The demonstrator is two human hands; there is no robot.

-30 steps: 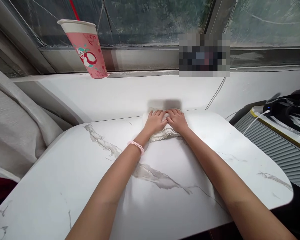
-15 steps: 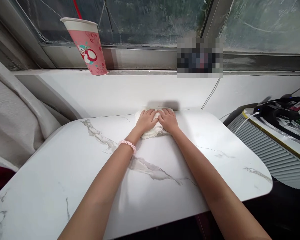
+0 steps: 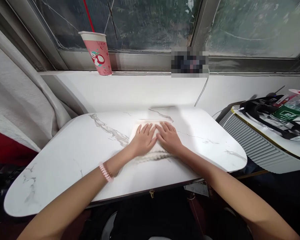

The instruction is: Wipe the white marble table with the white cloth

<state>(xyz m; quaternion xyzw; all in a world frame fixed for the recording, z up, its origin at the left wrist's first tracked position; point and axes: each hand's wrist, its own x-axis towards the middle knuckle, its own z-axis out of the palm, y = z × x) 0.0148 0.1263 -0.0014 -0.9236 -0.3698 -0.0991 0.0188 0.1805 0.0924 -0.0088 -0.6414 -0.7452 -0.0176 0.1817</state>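
Both palms press down on a folded cream-white cloth (image 3: 152, 154) in the middle of a white marble-patterned table (image 3: 65, 156). My left hand (image 3: 143, 140) lies flat on the cloth's left part, fingers stretched out and pointing away from me. A pink coiled band (image 3: 105, 172) circles that wrist. On the cloth's right part rests my right hand (image 3: 168, 137), likewise flat with its fingers spread. The thumbs and forefingers of the two hands come close together. The cloth's wavy near edge shows below the hands, slightly blurred.
A pink paper cup (image 3: 98, 55) with a red straw stands on the window sill. Beside it to the right is a pixelated object (image 3: 189, 62) with a cable. A ribbed cabinet (image 3: 252, 140) at right bears a green-labelled bottle (image 3: 288, 111) and black items. A curtain (image 3: 22, 90) hangs left.
Both hands and the cloth have slid from the table's far edge by the wall toward me. The camera view has shifted, bringing the table's near edge and the bottle into sight.
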